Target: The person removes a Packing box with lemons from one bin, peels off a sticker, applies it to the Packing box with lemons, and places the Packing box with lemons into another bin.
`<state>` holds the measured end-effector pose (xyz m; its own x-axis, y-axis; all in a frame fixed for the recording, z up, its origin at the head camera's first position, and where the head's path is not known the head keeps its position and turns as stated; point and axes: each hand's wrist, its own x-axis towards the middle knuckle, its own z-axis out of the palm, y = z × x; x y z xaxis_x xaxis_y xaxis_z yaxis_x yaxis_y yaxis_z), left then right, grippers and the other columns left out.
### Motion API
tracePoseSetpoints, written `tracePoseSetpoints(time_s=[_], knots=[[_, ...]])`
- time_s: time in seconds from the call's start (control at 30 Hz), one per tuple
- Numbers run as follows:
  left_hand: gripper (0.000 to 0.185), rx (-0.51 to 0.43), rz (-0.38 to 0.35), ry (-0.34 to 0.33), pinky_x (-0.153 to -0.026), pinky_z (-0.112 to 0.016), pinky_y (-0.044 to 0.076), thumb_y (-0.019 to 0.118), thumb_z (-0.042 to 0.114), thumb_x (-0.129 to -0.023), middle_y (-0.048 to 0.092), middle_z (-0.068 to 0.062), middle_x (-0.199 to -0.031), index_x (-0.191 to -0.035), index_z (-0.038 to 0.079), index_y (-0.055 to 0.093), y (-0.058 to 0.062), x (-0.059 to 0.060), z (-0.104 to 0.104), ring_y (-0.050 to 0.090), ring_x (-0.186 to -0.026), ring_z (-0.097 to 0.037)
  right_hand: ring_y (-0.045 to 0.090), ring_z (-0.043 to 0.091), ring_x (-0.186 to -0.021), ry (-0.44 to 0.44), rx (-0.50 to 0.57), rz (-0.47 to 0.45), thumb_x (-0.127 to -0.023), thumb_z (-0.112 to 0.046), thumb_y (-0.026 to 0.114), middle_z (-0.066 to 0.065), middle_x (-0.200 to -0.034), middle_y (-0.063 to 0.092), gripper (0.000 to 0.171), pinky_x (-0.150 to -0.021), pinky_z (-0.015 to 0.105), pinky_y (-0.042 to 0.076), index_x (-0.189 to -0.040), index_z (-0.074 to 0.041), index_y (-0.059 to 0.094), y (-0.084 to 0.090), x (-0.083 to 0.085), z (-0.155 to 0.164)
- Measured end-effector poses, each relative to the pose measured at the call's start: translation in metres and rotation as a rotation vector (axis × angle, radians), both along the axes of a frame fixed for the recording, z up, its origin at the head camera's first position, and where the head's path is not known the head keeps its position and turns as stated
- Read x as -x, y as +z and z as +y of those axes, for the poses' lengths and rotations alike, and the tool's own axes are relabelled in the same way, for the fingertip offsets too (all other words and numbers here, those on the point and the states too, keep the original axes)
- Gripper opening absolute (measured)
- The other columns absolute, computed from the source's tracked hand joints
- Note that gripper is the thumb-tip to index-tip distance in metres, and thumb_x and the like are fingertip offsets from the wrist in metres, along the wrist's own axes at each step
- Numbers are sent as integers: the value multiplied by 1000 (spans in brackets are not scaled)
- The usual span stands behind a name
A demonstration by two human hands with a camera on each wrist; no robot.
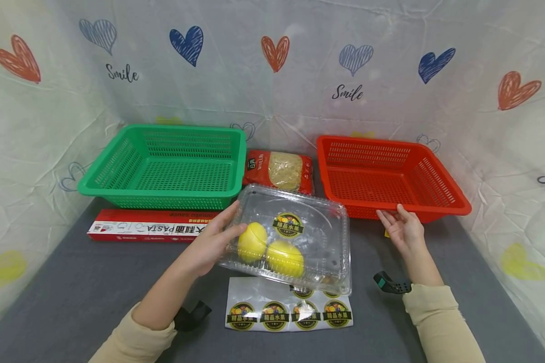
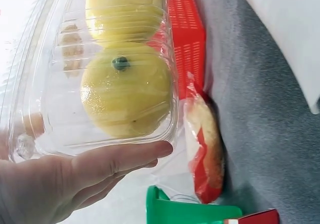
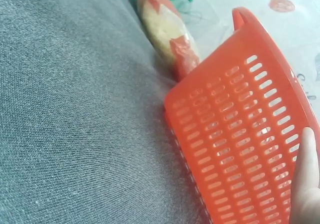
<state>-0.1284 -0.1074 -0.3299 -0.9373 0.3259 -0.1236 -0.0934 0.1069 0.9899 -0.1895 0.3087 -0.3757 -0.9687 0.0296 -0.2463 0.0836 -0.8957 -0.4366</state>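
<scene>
My left hand (image 1: 212,241) holds a clear plastic fruit box (image 1: 320,227) by its left side, tilted above the table. Inside sit two yellow fruits (image 1: 252,243), lemon-like, at the box's near left; the left wrist view shows a green stem end on one fruit (image 2: 125,92). A round black-and-gold sticker (image 1: 288,225) shows on the lid. At the near rim of the red basket (image 1: 351,204) is my right hand (image 1: 407,233), its fingers loosely extended. One finger (image 3: 306,159) lies against the basket's rim in the right wrist view.
A sticker sheet (image 1: 289,322) lies beneath the box on the grey table (image 1: 54,302). Behind stand a green basket (image 1: 163,195) and a red-and-yellow food packet (image 1: 283,170). A long red pasta box (image 1: 136,225) lies before the green basket. Something small and yellow (image 1: 386,233) peeks from under the red basket.
</scene>
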Motion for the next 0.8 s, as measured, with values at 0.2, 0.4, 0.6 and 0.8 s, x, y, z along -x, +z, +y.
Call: tracePoseSetpoints(time_s=[0.2, 0.4, 0.6, 0.8], knots=[[66, -31, 7, -16, -100, -60, 21, 47, 17, -96, 6, -9, -152, -148, 13, 7, 7, 0, 1, 0, -138, -27, 62, 32, -93, -3, -28, 10, -95, -8, 45, 9, -108, 54, 38, -94, 43, 39, -121, -25, 23, -1, 0, -1], [66, -66, 23, -14, -100, -57, 26, 46, 16, -96, 5, -9, -152, -148, 12, 5, 14, 3, 4, 3, -138, -26, 63, 32, -92, -10, -56, 12, -95, -8, 46, 10, -107, 55, 37, -92, 43, 41, -120, -24, 24, -1, 0, -2], [66, -91, 34, 19, -100, -59, 23, 46, 15, -96, 4, -8, -152, -148, 11, 5, 24, 9, 13, 2, -138, -24, 63, 32, -92, -8, -62, 15, -95, -9, 45, 10, -106, 55, 37, -92, 43, 42, -120, -24, 23, -1, 0, -1], [66, -121, 50, 78, -99, -59, 24, 46, 15, -95, 3, -5, -152, -148, 13, 7, 36, 19, 25, 4, -138, -23, 62, 32, -94, -2, -30, 16, -93, -8, 48, 12, -103, 59, 42, -90, 43, 44, -122, -25, 24, -3, 1, 0]])
